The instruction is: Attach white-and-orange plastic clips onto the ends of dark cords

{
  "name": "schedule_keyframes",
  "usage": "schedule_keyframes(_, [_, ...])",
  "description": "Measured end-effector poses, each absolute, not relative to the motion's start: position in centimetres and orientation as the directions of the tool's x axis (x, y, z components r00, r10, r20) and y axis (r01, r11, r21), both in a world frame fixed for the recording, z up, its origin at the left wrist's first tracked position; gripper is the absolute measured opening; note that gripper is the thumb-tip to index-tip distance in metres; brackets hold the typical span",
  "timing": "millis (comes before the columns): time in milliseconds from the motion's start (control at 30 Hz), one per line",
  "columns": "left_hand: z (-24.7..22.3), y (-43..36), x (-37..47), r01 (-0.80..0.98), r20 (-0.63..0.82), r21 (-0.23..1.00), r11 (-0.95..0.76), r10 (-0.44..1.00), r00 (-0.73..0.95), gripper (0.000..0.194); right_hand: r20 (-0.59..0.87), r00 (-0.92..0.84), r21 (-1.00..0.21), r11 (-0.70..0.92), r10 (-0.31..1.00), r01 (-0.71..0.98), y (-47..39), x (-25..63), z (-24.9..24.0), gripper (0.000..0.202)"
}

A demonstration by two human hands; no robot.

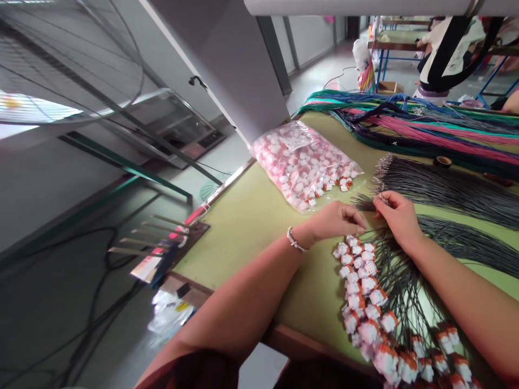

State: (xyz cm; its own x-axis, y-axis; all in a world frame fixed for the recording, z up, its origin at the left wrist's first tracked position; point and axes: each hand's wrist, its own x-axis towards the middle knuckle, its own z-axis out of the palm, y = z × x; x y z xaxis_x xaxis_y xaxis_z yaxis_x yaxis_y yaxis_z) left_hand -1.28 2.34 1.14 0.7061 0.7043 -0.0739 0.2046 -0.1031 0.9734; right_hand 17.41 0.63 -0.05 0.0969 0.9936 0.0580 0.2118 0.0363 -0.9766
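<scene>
My left hand point(338, 220), with a white bracelet at its wrist, is closed just above a pile of white and orange connectors point(368, 283); what its fingers hold is too small to make out. To its right, my right hand point(399, 216) pinches at the ends of a bundle of thin black wires point(450, 186). Dark wires run from the connectors under my right forearm. Behind my left hand lies a clear plastic bag point(300, 156) full of the same connectors, some showing at its near edge.
Long blue, green and pink wires point(425, 127) cross the back of the green table point(239, 232). A tape roll point(442, 161) lies among the wires. Metal prongs point(150, 243) stick out at the left edge. A grey pillar stands behind; a person sits at the back right.
</scene>
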Motion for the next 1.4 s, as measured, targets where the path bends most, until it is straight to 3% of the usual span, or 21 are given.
schedule_keyframes(67, [1.7,2.6,-1.8,0.23,-0.002,0.923,-0.308,0.593,0.805,0.01,-0.005,0.063,-0.99,-0.014,0.998,0.143,0.8,17.4,-0.2,0.023])
schedule_keyframes(100, [1.7,2.8,-1.9,0.241,0.058,0.884,-0.4,0.606,0.793,0.011,-0.021,0.029,-0.992,-0.024,0.999,0.125,0.8,17.4,-0.2,0.024])
schedule_keyframes(167, [1.2,3.5,-1.7,0.37,0.238,0.756,-0.541,0.752,0.614,0.018,-0.021,-0.019,-0.994,-0.019,1.0,0.105,0.9,17.3,-0.3,0.023])
schedule_keyframes(233, [0.2,4.4,-1.3,0.596,0.407,0.587,-0.548,0.836,0.369,0.024,-0.01,-0.033,-0.998,-0.007,0.999,0.068,0.9,17.2,-0.3,0.022])
schedule_keyframes(267, [-0.4,4.9,-1.0,0.684,0.432,0.508,-0.524,0.842,0.324,0.027,-0.01,-0.039,-0.999,-0.008,0.999,0.043,0.8,17.1,-0.3,0.022])
schedule_keyframes(333, [-1.4,5.7,-0.6,0.785,0.41,0.385,-0.485,0.852,0.326,0.029,-0.017,-0.056,-1.0,-0.017,0.998,0.0,0.7,17.1,-0.1,0.023])
schedule_keyframes(433, [-2.3,6.4,-0.4,0.824,0.379,0.326,-0.464,0.862,0.336,0.025,-0.025,-0.093,-0.999,-0.028,0.995,-0.037,0.6,17.0,0.1,0.027])
schedule_keyframes(567, [-2.4,6.4,-0.8,0.759,0.38,0.4,-0.513,0.847,0.372,0.02,-0.056,-0.091,-0.997,-0.06,0.994,-0.049,0.4,16.8,0.2,0.033])
schedule_keyframes(733, [-0.9,4.8,-1.5,0.545,0.442,0.684,-0.485,0.87,0.219,0.018,-0.044,-0.047,-0.999,-0.043,0.998,0.03,0.2,16.7,0.4,0.027])
schedule_keyframes(833, [0.5,3.2,-1.4,0.342,0.229,0.893,-0.291,0.95,0.212,0.018,0.04,-0.022,-0.981,0.044,0.999,0.189,0.1,16.6,0.4,0.018])
schedule_keyframes(900, [1.2,2.5,-1.0,0.243,0.092,0.958,-0.151,0.967,0.237,0.017,0.099,-0.012,-0.958,0.099,0.995,0.269,0.0,16.4,0.2,0.014])
schedule_keyframes(1033, [1.7,2.1,-0.1,0.215,-0.005,0.975,-0.049,0.971,0.241,0.008,0.138,-0.065,-0.925,0.152,0.988,0.347,-0.2,16.2,-0.2,0.007])
schedule_keyframes(1200, [0.8,2.4,0.1,0.151,-0.128,0.984,0.092,0.961,0.245,0.014,0.144,-0.046,-0.929,0.151,0.989,0.338,0.0,16.4,-0.2,0.011])
schedule_keyframes(1400, [0.1,2.8,-0.4,-0.225,-0.221,0.919,0.324,0.895,0.388,0.014,0.097,0.021,-0.943,0.085,0.995,0.323,0.2,16.7,0.3,0.016])
